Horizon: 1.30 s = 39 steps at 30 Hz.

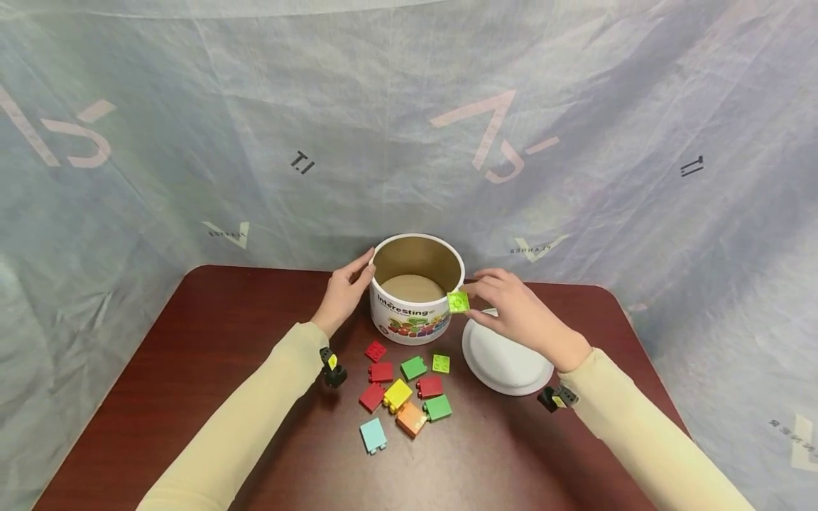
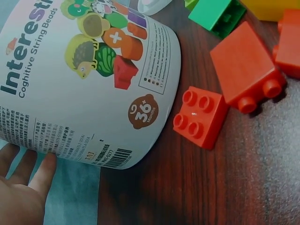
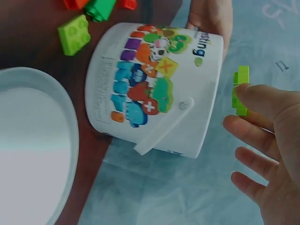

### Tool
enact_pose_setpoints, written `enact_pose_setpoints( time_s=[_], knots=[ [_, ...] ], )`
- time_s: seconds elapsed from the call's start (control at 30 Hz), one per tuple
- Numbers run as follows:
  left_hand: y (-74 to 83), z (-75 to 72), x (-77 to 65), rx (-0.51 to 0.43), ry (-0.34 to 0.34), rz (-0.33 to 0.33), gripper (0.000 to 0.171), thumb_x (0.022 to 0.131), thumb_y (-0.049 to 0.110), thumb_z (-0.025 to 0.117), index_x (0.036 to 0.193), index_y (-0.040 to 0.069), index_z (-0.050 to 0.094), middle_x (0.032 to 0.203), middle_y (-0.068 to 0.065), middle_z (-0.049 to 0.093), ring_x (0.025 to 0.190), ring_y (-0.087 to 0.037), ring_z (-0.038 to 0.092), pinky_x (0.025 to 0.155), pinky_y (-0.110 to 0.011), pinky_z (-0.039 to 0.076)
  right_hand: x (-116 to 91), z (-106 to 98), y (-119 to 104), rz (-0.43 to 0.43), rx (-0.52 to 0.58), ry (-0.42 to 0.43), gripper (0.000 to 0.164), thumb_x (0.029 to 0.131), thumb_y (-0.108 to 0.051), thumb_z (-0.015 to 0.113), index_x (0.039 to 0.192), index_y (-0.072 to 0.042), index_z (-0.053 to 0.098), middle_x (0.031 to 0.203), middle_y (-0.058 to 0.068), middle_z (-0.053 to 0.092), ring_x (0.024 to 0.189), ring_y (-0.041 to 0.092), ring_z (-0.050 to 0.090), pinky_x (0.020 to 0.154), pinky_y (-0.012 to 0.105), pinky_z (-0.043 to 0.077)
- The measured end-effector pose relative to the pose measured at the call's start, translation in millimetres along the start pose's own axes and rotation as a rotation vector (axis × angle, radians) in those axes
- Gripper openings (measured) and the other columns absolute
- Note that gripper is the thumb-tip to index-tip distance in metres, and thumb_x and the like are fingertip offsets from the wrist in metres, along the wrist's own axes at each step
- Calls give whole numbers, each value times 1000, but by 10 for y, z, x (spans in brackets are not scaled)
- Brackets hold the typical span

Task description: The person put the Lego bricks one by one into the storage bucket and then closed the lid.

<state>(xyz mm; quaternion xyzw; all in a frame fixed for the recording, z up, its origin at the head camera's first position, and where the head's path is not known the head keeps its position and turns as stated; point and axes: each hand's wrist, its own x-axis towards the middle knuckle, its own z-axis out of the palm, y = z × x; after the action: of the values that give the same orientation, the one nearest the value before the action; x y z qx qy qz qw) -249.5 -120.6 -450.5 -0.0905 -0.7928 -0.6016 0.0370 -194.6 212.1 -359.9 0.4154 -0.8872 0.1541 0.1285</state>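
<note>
The hands are apart, one on each side of the tub (image 1: pixel 409 323), which stands upright and uncovered at the back of the counter (image 1: pixel 268 312), its brown inside showing. The left hand (image 1: pixel 345 289) rests straight fingers against the tub's wall, up by the rim. The right hand (image 1: pixel 511 305) pinches a lime brick (image 1: pixel 458 301) between thumb and forefinger, its other fingers loosely spread. The head view sets that brick across the rim's right edge; the right wrist view shows it above the rim, not touching. A white handle (image 3: pixel 164 126) hangs on the tub's side.

The white lid (image 1: pixel 508 360) lies right of the tub, below the right hand. In front of the tub are a second lime brick (image 1: pixel 441 363), four red bricks (image 1: pixel 381 372), two green bricks (image 1: pixel 437 408), a yellow brick (image 1: pixel 398 394) touching an orange brick (image 1: pixel 411 420), and a light blue brick (image 1: pixel 373 436) nearest the person. Printed cloth (image 1: pixel 383 142) hangs behind.
</note>
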Motion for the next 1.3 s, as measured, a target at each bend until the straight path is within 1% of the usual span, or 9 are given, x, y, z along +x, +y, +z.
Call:
enact_pose_setpoints(
  time_s=[0.17,0.3,0.43,0.57,0.73,0.87,0.97,1.1,1.3],
  knots=[
    [20,-7,7,-67,-1,-5,49,108,27,59,156,18,51,162,-2,45,147,-23,45,112,-42,47,193,-19,75,-6,7,3,32,90,-14,84,118,-3,75,114,11,73,120,39,59,103,54,49],
    [38,-12,13,-90,-1,-10,49,108,26,60,156,19,51,161,-3,46,144,-24,49,110,-41,50,339,-18,146,-2,13,-1,30,91,-14,82,117,-2,75,114,13,73,118,38,60,100,53,51],
    [39,-19,18,-87,0,-16,49,108,26,60,156,20,50,162,-3,45,144,-23,48,110,-41,49,473,10,224,5,6,-10,30,92,-15,81,117,0,74,113,15,73,117,39,60,101,52,51],
    [29,-30,19,-66,4,-23,50,108,27,59,157,19,49,163,-2,44,146,-24,46,113,-42,47,604,39,278,38,8,-29,29,93,-15,80,116,1,74,108,16,73,115,39,60,101,52,50],
    [18,-28,29,-40,15,-22,50,108,28,59,157,19,50,162,-3,45,148,-24,44,116,-43,43,742,74,317,88,12,-51,27,93,-15,80,114,1,73,100,15,72,113,38,60,98,53,50],
    [11,-22,38,-33,18,-32,49,108,29,59,156,22,51,162,-1,45,148,-22,44,116,-42,43,830,116,323,114,29,-77,30,93,-16,79,116,2,73,100,14,72,113,38,60,97,52,50],
    [12,-17,42,-26,22,-35,48,109,30,58,156,24,51,161,0,46,148,-21,44,116,-41,43,896,158,325,135,37,-98,32,95,-18,78,120,2,73,105,15,73,114,38,60,100,52,50],
    [19,-7,46,-25,23,-26,49,109,29,58,156,22,51,161,-1,45,148,-21,44,116,-41,44,981,205,335,168,31,-117,34,96,-21,77,122,1,72,110,16,73,115,37,59,100,51,50],
    [-12,3,61,-38,22,-11,49,109,28,58,157,21,50,162,-3,44,148,-24,44,116,-43,43,1082,233,332,168,24,-130,32,96,-22,76,119,0,73,103,13,75,110,35,60,97,49,50]
  ],
)
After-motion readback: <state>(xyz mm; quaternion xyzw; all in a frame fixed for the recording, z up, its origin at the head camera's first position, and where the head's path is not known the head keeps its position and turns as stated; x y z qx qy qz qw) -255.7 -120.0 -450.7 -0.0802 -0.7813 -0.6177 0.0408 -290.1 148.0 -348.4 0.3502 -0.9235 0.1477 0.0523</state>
